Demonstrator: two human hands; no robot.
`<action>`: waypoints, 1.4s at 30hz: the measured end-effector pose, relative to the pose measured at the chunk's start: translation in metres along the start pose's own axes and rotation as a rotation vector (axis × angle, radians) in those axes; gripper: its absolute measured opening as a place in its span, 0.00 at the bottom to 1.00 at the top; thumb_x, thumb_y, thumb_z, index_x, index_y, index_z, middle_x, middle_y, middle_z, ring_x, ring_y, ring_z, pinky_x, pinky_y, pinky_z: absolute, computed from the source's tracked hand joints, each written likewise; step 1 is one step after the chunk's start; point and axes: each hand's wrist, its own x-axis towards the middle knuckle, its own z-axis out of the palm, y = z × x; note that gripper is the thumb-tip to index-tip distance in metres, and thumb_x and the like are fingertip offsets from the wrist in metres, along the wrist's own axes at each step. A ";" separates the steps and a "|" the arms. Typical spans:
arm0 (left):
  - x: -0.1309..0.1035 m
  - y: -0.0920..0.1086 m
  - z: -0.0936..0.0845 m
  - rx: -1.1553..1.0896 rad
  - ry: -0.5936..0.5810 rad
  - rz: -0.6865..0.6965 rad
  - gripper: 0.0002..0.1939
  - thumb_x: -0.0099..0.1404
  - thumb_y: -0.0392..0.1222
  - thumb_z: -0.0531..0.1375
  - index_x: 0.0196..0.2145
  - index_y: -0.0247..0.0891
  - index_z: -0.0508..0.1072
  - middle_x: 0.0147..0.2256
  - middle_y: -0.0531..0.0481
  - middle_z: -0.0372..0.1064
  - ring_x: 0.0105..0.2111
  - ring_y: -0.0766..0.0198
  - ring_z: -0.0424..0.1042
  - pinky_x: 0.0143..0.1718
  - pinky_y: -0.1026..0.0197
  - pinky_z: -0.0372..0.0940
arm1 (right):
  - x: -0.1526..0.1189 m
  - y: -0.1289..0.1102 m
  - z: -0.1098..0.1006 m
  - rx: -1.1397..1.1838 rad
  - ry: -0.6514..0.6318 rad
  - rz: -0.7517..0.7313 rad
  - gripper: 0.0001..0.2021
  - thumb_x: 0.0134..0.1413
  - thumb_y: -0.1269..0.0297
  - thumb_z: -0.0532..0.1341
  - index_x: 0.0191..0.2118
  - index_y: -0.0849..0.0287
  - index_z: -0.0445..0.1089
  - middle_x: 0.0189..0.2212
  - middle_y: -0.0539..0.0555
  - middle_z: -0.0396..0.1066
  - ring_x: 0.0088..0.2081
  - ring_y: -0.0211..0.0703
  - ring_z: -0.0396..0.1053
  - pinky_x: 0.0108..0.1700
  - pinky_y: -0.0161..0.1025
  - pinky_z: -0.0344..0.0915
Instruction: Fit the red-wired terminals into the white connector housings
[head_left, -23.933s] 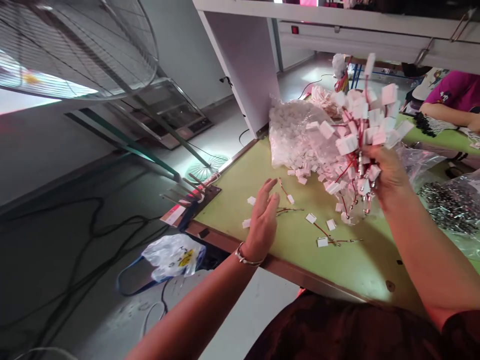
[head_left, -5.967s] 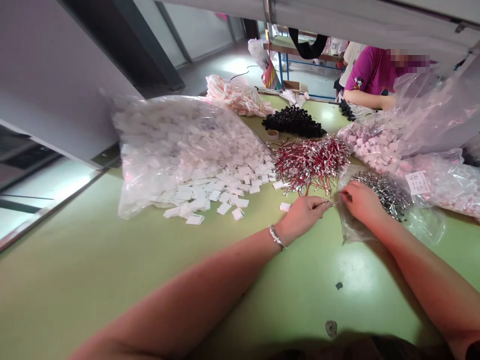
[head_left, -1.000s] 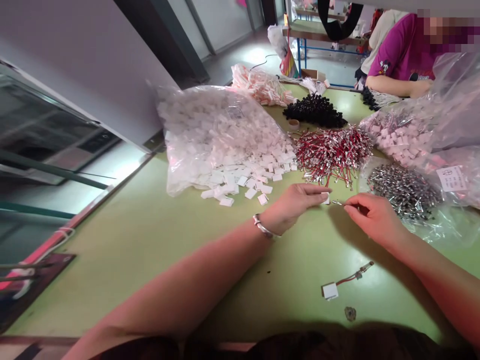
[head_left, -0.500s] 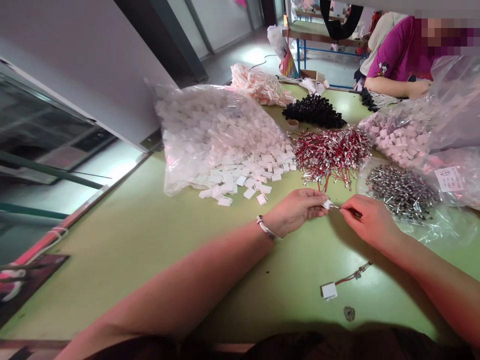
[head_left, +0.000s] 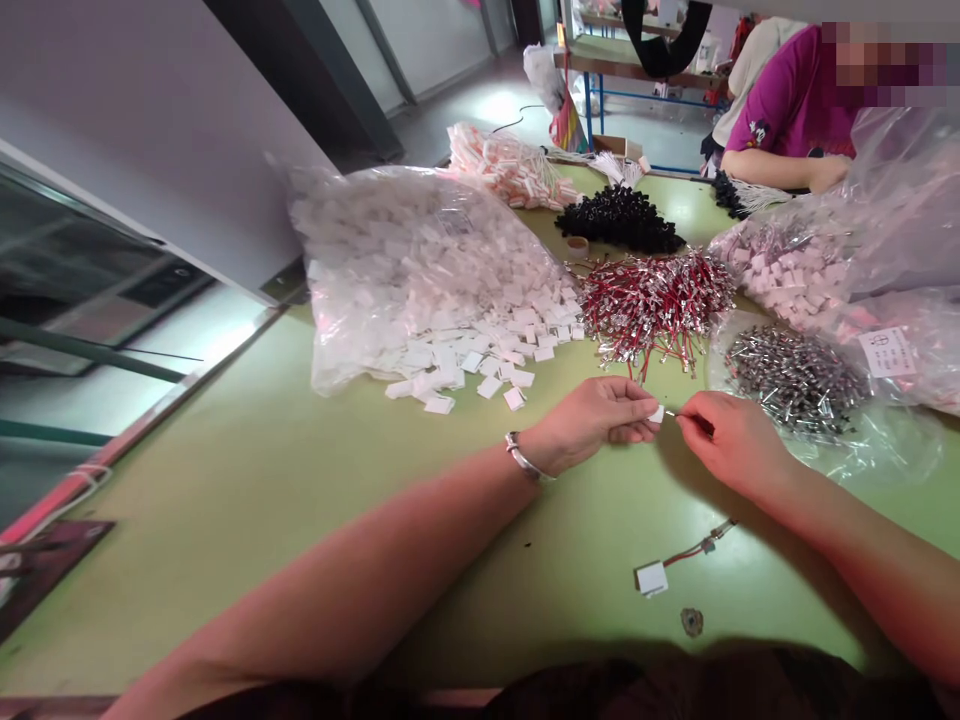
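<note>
Watching remotely, I see the terminal (head_left: pixel 670 413) pinched by my right hand (head_left: pixel 724 435) now closer to the block (head_left: pixel 658 413) my left hand (head_left: pixel 609 412) grips; they seem nearly aligned.

The wearer's 2 hands (head_left: pixel 589 424), 1 bracelet (head_left: pixel 522 459) and 1 red wire pile (head_left: pixel 656 302) show.

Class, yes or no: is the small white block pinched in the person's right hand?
No, the left hand pinches the small white block between its fingertips.

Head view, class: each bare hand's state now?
Left hand: closed, holding a small white rectangular plastic piece.
Right hand: closed, pinching a thin silvery metal piece.
</note>
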 end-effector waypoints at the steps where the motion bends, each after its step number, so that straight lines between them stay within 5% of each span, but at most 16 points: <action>1: 0.000 0.000 0.000 0.041 -0.022 0.022 0.08 0.58 0.38 0.66 0.30 0.32 0.71 0.26 0.50 0.75 0.23 0.72 0.72 0.26 0.68 0.64 | -0.001 -0.001 0.001 -0.020 0.005 -0.018 0.09 0.56 0.68 0.52 0.27 0.58 0.65 0.23 0.53 0.69 0.24 0.38 0.62 0.28 0.36 0.52; 12: -0.005 -0.003 -0.001 0.222 -0.157 0.041 0.13 0.54 0.45 0.68 0.30 0.33 0.71 0.24 0.51 0.73 0.21 0.72 0.68 0.23 0.67 0.61 | -0.006 -0.003 0.005 0.068 -0.050 -0.080 0.08 0.58 0.68 0.51 0.29 0.59 0.64 0.23 0.52 0.66 0.26 0.39 0.62 0.29 0.35 0.53; 18: -0.006 -0.001 -0.004 0.177 -0.164 0.038 0.15 0.54 0.47 0.68 0.29 0.33 0.71 0.23 0.52 0.71 0.19 0.73 0.67 0.21 0.68 0.59 | -0.007 -0.003 0.002 -0.016 -0.089 -0.255 0.12 0.62 0.68 0.48 0.30 0.59 0.65 0.26 0.55 0.68 0.27 0.40 0.62 0.30 0.37 0.54; 23: -0.004 -0.002 -0.004 0.159 -0.206 0.029 0.14 0.55 0.46 0.67 0.29 0.33 0.70 0.23 0.52 0.71 0.20 0.73 0.67 0.20 0.68 0.59 | -0.008 -0.002 0.003 0.067 -0.035 -0.188 0.09 0.61 0.69 0.49 0.31 0.58 0.64 0.25 0.53 0.67 0.27 0.39 0.62 0.30 0.35 0.54; 29: -0.005 -0.012 0.017 0.403 0.104 0.216 0.04 0.59 0.36 0.61 0.31 0.36 0.68 0.19 0.57 0.66 0.19 0.72 0.66 0.22 0.67 0.62 | -0.007 0.004 0.007 0.080 0.013 -0.050 0.07 0.58 0.69 0.51 0.30 0.57 0.63 0.25 0.52 0.68 0.26 0.40 0.63 0.29 0.35 0.54; 32: -0.006 -0.012 0.019 0.370 0.046 0.213 0.04 0.60 0.38 0.60 0.30 0.36 0.67 0.21 0.56 0.67 0.19 0.72 0.66 0.22 0.67 0.62 | -0.008 0.003 0.011 0.131 0.008 -0.027 0.07 0.58 0.69 0.52 0.30 0.58 0.63 0.24 0.52 0.67 0.26 0.39 0.63 0.30 0.35 0.55; 37: -0.005 -0.006 0.008 0.411 -0.148 0.139 0.07 0.60 0.42 0.60 0.33 0.35 0.67 0.22 0.55 0.68 0.20 0.70 0.67 0.22 0.66 0.63 | -0.006 0.002 0.006 0.265 -0.108 0.004 0.07 0.56 0.68 0.55 0.28 0.58 0.65 0.23 0.50 0.67 0.25 0.37 0.62 0.29 0.34 0.56; 40: -0.007 -0.005 0.005 0.617 -0.162 0.126 0.07 0.59 0.42 0.60 0.33 0.36 0.69 0.23 0.55 0.67 0.20 0.69 0.66 0.22 0.66 0.61 | 0.002 0.010 -0.011 0.336 -0.349 0.058 0.07 0.54 0.68 0.56 0.27 0.57 0.68 0.22 0.48 0.69 0.25 0.36 0.62 0.28 0.34 0.57; 42: -0.011 -0.005 0.007 0.812 -0.199 0.191 0.05 0.58 0.40 0.61 0.32 0.36 0.73 0.24 0.54 0.68 0.23 0.68 0.66 0.25 0.66 0.59 | 0.013 0.020 -0.024 0.340 -0.390 0.128 0.08 0.55 0.66 0.56 0.27 0.57 0.70 0.23 0.48 0.70 0.24 0.36 0.63 0.28 0.34 0.57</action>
